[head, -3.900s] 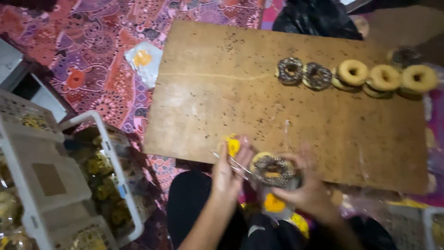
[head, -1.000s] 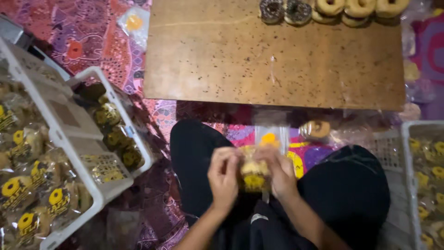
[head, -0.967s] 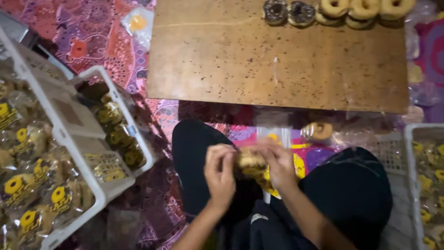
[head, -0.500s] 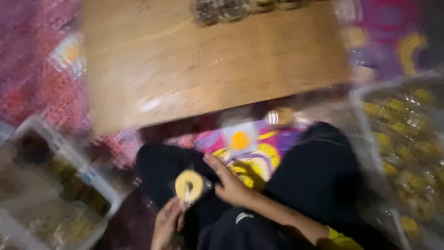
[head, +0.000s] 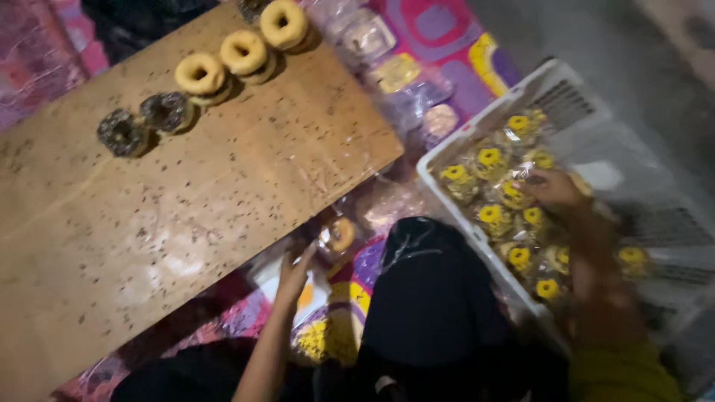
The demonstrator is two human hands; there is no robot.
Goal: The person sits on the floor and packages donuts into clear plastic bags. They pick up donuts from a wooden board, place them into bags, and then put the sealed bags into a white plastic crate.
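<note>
Right hand: the right hand (head: 553,187) reaches into the white plastic crate (head: 477,145) on the person's right, resting on top of the wrapped doughnuts with yellow labels (head: 521,216); whether its fingers are closed on one of them cannot be told through the blur.
Left hand: the left hand (head: 296,269) is stretched forward with fingers loosely spread, holding nothing, its tips just beside a single bagged doughnut (head: 339,236) lying on the floor below the board's near edge.
Crate: the white plastic crate holds many clear-wrapped doughnuts packed close together, covering most of its visible floor.
Board: the flat brown wooden board (head: 186,208) carries a row of unwrapped ring doughnuts at its far edge, two dark chocolate-sprinkled doughnuts (head: 145,123) and three pale glazed doughnuts (head: 242,48) beside them, touching one another.
Floor: clear plastic bags (head: 395,82) lie on a pink and purple patterned mat (head: 447,30) between the board and the crate.
Lap: the person's dark trousers (head: 432,298) fill the lower middle.
</note>
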